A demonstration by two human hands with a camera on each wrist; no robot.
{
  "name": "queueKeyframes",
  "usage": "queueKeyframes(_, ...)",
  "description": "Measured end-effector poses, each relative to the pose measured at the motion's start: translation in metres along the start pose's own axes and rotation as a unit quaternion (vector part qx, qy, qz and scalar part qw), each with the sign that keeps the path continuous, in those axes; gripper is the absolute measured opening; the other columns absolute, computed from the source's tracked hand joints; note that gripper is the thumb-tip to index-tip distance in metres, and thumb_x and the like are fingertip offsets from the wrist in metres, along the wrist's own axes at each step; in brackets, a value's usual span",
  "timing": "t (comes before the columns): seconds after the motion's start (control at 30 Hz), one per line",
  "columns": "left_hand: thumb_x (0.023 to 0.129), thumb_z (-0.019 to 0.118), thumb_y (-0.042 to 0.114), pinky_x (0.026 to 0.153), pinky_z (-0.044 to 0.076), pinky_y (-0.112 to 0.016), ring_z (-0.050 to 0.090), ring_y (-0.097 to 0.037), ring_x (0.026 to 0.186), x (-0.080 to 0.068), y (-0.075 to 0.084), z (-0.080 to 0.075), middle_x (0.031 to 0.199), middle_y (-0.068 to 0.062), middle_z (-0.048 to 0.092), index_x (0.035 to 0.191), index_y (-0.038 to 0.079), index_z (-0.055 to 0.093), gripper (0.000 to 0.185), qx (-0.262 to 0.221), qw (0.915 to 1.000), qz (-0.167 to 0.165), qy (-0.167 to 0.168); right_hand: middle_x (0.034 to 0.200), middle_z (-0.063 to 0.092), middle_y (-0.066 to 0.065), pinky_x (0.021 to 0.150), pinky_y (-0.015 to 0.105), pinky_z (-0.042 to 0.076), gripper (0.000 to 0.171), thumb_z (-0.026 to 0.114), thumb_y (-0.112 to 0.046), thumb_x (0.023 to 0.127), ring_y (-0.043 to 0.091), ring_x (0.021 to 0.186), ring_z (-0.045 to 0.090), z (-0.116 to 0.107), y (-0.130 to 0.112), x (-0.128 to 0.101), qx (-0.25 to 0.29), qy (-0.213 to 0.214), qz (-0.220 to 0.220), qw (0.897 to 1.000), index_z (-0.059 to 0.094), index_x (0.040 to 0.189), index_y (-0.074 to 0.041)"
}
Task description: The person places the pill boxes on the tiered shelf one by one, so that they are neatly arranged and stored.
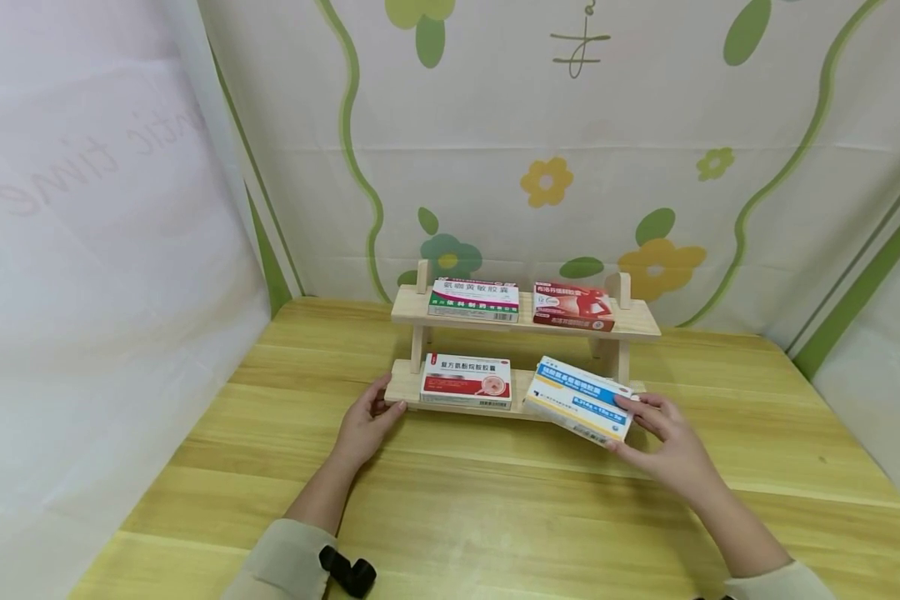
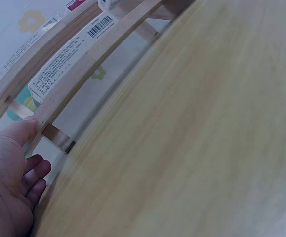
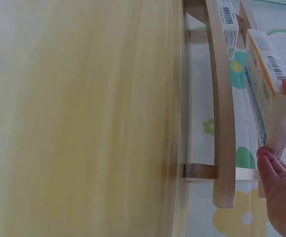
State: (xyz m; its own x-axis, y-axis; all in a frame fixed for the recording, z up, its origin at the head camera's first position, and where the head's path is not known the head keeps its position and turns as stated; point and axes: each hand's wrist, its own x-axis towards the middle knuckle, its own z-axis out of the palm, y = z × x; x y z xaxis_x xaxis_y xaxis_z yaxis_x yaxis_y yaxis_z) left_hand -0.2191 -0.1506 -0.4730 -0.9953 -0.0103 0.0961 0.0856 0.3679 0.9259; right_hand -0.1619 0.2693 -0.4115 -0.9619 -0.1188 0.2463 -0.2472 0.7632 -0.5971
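A two-tier wooden display rack [image 1: 636, 322] stands on the table. My left hand [image 1: 363, 427] grips the left end of its lower board, thumb on the board's edge in the left wrist view [image 2: 9, 182]. Between thumb and fingers, my right hand [image 1: 671, 446] holds a blue and white medicine box [image 1: 579, 402], tilted over the right part of the lower board. In the right wrist view that box [image 3: 268, 98] appears above the board [image 3: 224, 148]. A red and white medicine box [image 1: 465, 381] leans on the lower board's left part.
On the upper board are a white, green and pink medicine box [image 1: 473, 300] at left and a red one [image 1: 572, 307] at right. The wood-grain table [image 1: 465, 517] extends toward me. A flower-print cloth [image 1: 495, 108] hangs behind, with white cloth [image 1: 105, 275] at the left side.
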Motion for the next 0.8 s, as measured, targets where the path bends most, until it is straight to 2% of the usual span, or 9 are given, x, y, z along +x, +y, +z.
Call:
queueKeyframes(0.23,0.078,0.060,0.040,0.082,0.043,-0.030,0.051,-0.016,0.095,0.0010,-0.0007,0.0006,0.109,-0.003,0.054,0.128,0.028,0.039,0.055,-0.009,0.9999,0.008,0.003,0.124,0.035,0.009,0.083,0.049,0.041,0.061,0.069,-0.041,0.069,0.032,0.106,0.045,0.0070,0.0012,0.0014,0.006,-0.017,-0.001,1.000,0.047,0.123,-0.024)
queueKeyframes(0.43,0.078,0.059,0.041,0.081,0.043,-0.028,0.050,-0.015,0.094,0.0004,-0.0009,0.0001,0.109,-0.004,0.054,0.128,0.027,0.039,0.056,-0.003,0.9999,0.013,0.004,0.128,0.034,0.011,0.079,0.053,0.040,0.062,0.066,-0.045,0.070,0.035,0.106,0.047,0.0104,0.0037,0.0023,-0.007,-0.032,0.008,0.999,0.046,0.125,-0.025)
queueKeyframes(0.63,0.077,0.059,0.043,0.082,0.042,-0.030,0.050,-0.016,0.095,0.0000,0.0001,0.0004,0.109,-0.002,0.054,0.128,0.029,0.038,0.057,-0.008,0.9999,0.006,0.002,0.140,0.027,0.010,0.082,0.060,0.033,0.064,0.062,-0.048,0.073,0.042,0.120,0.032,0.0096,0.0061,0.0031,-0.018,-0.048,0.028,0.998,0.039,0.129,-0.028)
queueKeyframes(0.7,0.077,0.059,0.043,0.082,0.042,-0.030,0.050,-0.016,0.095,0.0002,-0.0001,0.0003,0.109,-0.003,0.054,0.128,0.029,0.038,0.057,-0.008,1.0000,0.005,0.001,0.143,0.024,0.007,0.085,0.059,0.032,0.064,0.061,-0.048,0.073,0.042,0.123,0.029,0.0090,0.0066,0.0035,-0.013,-0.050,0.030,0.998,0.039,0.130,-0.027)
queueKeyframes(0.8,0.077,0.059,0.043,0.082,0.042,-0.031,0.050,-0.016,0.095,0.0004,-0.0001,-0.0001,0.109,-0.003,0.054,0.128,0.028,0.038,0.057,-0.007,1.0000,0.005,0.001,0.142,0.026,0.004,0.088,0.051,0.036,0.062,0.059,-0.048,0.075,0.036,0.122,0.034,0.0085,0.0076,0.0041,-0.015,-0.043,0.029,0.999,0.041,0.129,-0.022)
